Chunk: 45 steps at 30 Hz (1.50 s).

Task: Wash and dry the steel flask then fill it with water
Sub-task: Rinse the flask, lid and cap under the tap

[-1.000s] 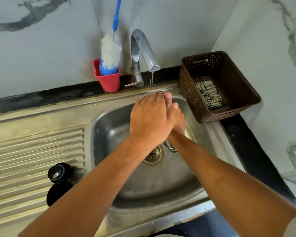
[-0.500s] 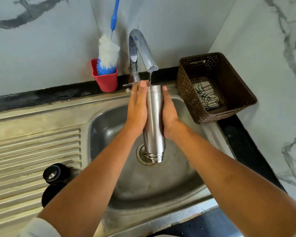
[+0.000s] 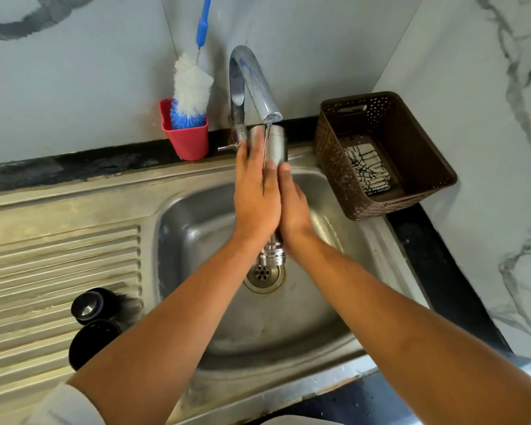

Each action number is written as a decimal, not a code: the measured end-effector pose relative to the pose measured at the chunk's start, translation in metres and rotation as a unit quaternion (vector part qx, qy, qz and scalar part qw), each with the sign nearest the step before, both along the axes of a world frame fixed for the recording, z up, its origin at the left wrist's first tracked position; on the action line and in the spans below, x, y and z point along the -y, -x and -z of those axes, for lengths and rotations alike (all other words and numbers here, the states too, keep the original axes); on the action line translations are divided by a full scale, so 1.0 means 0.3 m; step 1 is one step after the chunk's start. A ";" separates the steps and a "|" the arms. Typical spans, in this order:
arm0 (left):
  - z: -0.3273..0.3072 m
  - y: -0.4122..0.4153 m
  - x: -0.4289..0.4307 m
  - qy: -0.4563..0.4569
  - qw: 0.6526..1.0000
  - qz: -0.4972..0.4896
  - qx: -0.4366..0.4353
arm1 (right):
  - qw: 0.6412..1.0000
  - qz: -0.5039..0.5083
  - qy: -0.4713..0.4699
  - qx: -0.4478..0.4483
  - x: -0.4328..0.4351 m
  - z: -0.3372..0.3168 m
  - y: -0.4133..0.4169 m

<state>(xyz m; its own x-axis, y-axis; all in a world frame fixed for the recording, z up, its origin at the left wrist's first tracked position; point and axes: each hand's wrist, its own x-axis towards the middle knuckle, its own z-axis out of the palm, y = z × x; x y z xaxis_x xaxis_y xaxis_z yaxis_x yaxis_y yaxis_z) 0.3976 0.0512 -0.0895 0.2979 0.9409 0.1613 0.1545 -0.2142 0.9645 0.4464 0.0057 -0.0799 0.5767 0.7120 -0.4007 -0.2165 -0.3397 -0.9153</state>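
head view: the steel flask (image 3: 276, 145) is held over the sink (image 3: 288, 317), slanting from its far end just under the faucet (image 3: 252, 84) spout down to its threaded mouth, which points near and down above the drain (image 3: 264, 276). a thin stream of water falls on the flask's far end. the left hand (image 3: 255, 191) lies flat along the flask's left side with straight fingers, and the right hand (image 3: 293, 210) presses on the right side, its visible digit straight too, so the flask is sandwiched between two open palms rather than gripped. this looks like rinsing or rubbing the outside, so the washing seems to be under way; drying and filling are not yet done. two dark cap pieces (image 3: 89, 305) sit apart from the flask on the ribbed drainboard (image 3: 59, 271) at the near left, so it is open. on the dark tabletop (image 3: 105, 167) behind the sink, a bottle brush (image 3: 192, 87) stands in a red cup (image 3: 187, 139) just left of the faucet, within reach for the inside. to the right a brown basket (image 3: 331, 167) holds a folded patterned cloth (image 3: 367, 168), likely for drying. nothing blocks the flask; the spout is very close above it, and wet flat palms may let it slip.
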 end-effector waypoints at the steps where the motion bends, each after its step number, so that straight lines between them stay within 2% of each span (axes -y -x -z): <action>1: 0.020 0.014 0.038 -0.019 0.999 0.027 -0.007 | 1.000 0.025 0.000 -0.012 -0.017 -0.005 -0.019; 3: 0.053 0.067 0.114 -0.056 0.993 0.102 -0.024 | 0.997 0.062 0.004 -0.034 -0.032 -0.023 -0.062; 6: 0.049 0.112 0.159 -0.039 0.987 0.151 -0.036 | 0.997 0.041 0.009 -0.059 -0.020 -0.013 -0.084; 9: -0.012 0.077 0.064 0.027 0.995 0.091 -0.009 | 0.994 -0.065 0.018 -0.084 0.019 0.001 -0.050; 12: -0.062 0.064 -0.078 0.162 0.983 0.016 0.087 | 0.970 -0.156 0.018 -0.186 0.070 -0.006 -0.032; 13: -0.070 0.063 -0.092 0.161 0.982 0.001 0.098 | 0.964 -0.166 0.019 -0.205 0.074 -0.007 -0.035; 15: -0.067 0.052 -0.050 0.132 0.988 -0.007 0.077 | 0.975 -0.161 0.011 -0.154 0.062 -0.001 -0.042; 17: -0.037 0.044 0.049 0.051 0.998 0.029 -0.001 | 0.992 -0.099 -0.001 -0.078 0.031 -0.005 -0.049; 18: -0.017 0.050 0.099 0.009 0.998 0.049 -0.040 | 0.996 -0.061 -0.005 -0.070 0.016 -0.011 -0.053; 20: 0.034 0.065 0.148 -0.005 0.996 0.071 -0.050 | 0.997 -0.032 -0.003 -0.067 0.003 -0.014 -0.065; 22: 0.037 0.076 0.129 0.045 0.997 0.065 0.010 | 0.991 -0.089 -0.003 -0.099 0.013 -0.014 -0.071; 24: 0.004 0.078 0.082 0.141 0.986 0.034 0.085 | 0.966 -0.166 0.003 -0.200 0.046 -0.018 -0.073; 27: -0.032 0.085 -0.036 0.316 0.931 -0.009 0.184 | 0.914 -0.234 0.050 -0.328 0.102 -0.014 -0.079; 29: -0.030 0.097 -0.091 0.364 0.908 -0.003 0.206 | 0.902 -0.250 0.059 -0.348 0.123 -0.005 -0.077; 30: -0.031 0.093 -0.104 0.371 0.907 -0.002 0.201 | 0.909 -0.245 0.055 -0.332 0.124 0.000 -0.073; 31: -0.031 0.085 -0.116 0.362 0.915 -0.015 0.178 | 0.929 -0.234 0.049 -0.284 0.114 0.009 -0.065; 33: -0.024 0.060 -0.131 0.295 0.944 -0.079 0.122 | 0.971 -0.206 0.043 -0.110 0.098 0.017 -0.039; 34: -0.033 0.055 -0.126 0.237 0.961 -0.102 0.099 | 0.979 -0.195 0.048 -0.031 0.091 0.019 -0.023; 36: -0.045 0.049 -0.097 0.113 0.988 -0.098 0.045 | 0.982 -0.176 0.057 0.043 0.073 0.025 -0.003; 38: -0.027 0.037 -0.041 0.034 0.998 -0.049 0.001 | 0.988 -0.138 0.047 0.041 0.045 0.025 -0.001; 42: 0.046 0.069 0.136 0.014 0.996 0.080 -0.029 | 0.999 -0.016 0.037 -0.018 -0.019 0.008 -0.045; 45: 0.089 0.089 0.153 0.008 0.994 0.101 -0.026 | 0.994 -0.071 0.034 -0.079 0.011 -0.005 -0.069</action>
<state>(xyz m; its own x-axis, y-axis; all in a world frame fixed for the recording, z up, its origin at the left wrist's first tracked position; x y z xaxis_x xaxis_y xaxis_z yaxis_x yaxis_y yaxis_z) 0.3708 0.0052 -0.1163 0.4890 0.8631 0.1264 0.1597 -0.2310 0.9597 0.4670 0.0024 -0.0783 0.3992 0.7498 -0.5276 -0.3012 -0.4363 -0.8479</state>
